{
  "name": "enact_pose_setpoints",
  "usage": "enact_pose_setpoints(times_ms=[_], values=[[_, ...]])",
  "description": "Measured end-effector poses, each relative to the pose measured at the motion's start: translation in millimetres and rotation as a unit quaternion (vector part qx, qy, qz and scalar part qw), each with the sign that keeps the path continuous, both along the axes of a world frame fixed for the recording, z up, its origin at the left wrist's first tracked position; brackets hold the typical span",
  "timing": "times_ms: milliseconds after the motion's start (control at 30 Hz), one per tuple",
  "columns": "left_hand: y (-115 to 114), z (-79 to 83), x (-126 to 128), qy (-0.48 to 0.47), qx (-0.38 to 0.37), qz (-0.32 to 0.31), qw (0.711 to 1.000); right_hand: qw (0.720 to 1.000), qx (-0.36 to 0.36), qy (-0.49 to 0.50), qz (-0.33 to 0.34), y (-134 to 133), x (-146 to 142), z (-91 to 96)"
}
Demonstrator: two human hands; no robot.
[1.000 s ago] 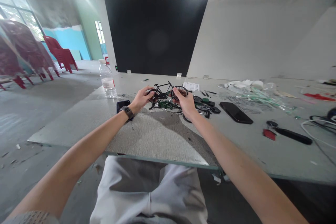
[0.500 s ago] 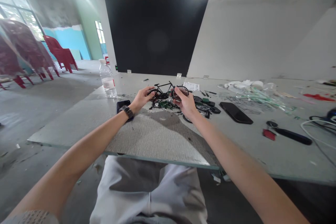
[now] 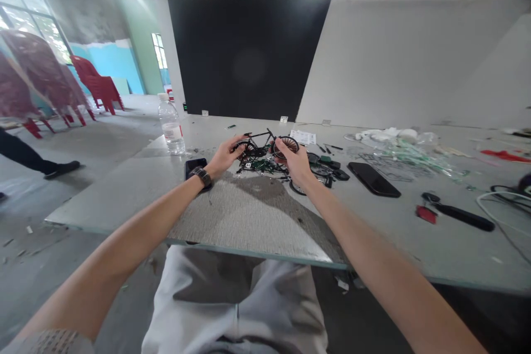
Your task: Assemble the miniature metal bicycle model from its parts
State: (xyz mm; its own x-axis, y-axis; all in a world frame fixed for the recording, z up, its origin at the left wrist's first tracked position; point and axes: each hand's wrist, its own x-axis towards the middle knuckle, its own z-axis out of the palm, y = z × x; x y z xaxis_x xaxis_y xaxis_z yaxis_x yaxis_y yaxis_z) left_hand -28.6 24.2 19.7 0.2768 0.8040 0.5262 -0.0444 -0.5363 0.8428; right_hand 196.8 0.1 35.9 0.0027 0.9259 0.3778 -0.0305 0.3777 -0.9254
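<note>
A miniature black model bicycle point(image 3: 259, 144) with spoked wheels is held up above the table. My left hand point(image 3: 226, 156) grips its left wheel, and my right hand point(image 3: 291, 160) grips the right wheel. Loose black and green model parts point(image 3: 265, 167) lie right below it, and a further spoked wheel point(image 3: 319, 172) seems to lie among them. A black phone point(image 3: 195, 167) sits beneath my left wrist, which wears a dark watch. Part of the bicycle is hidden by my fingers.
The grey table point(image 3: 112, 204) carries a woven mat point(image 3: 244, 215), a water bottle point(image 3: 171, 131), a second phone point(image 3: 374, 178), plastic sheets with parts point(image 3: 402, 160) and a black-handled tool point(image 3: 464, 217). Red chairs point(image 3: 96, 84) stand at left, and a person's leg point(image 3: 29, 157) is beyond the table.
A person's leg and black shoe have come into view at the far left. My hands and the bicycle stay nearly in place, with the view shifting slightly.
</note>
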Motion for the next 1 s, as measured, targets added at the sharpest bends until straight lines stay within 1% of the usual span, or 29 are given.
enact_pose_setpoints(times_ms=[167, 333, 467, 600, 800, 867, 1000], values=[[-3.5, 0.6, 0.9, -0.026, 0.000, 0.014, 1.000, 1.000, 0.011, -0.012, 0.009, -1.8, 0.3, 0.7], [-6.2, 3.5, 1.1, 0.006, 0.019, -0.009, 1.000, 1.000, 0.001, -0.018, 0.000, -5.1, -1.0, 1.9], [-4.8, 3.5, 0.7, 0.018, 0.040, -0.009, 0.999, 0.999, 0.017, -0.028, -0.014, -3.5, -0.9, 0.7], [-3.6, 1.3, 0.5, 0.013, 0.023, -0.025, 0.999, 0.998, 0.030, -0.038, -0.034, -0.6, 0.2, -1.3], [-5.1, -0.9, 1.5, 0.035, 0.034, -0.040, 0.998, 1.000, 0.004, -0.020, 0.004, -0.7, 1.5, -1.3], [-6.2, -0.4, 2.3, 0.032, 0.035, -0.037, 0.998, 0.999, 0.026, -0.037, -0.007, -0.2, 2.3, -1.9], [-9.0, 1.9, 4.0, 0.012, 0.015, -0.038, 0.999, 0.988, 0.102, -0.101, -0.059, 1.7, 3.7, -3.5]])
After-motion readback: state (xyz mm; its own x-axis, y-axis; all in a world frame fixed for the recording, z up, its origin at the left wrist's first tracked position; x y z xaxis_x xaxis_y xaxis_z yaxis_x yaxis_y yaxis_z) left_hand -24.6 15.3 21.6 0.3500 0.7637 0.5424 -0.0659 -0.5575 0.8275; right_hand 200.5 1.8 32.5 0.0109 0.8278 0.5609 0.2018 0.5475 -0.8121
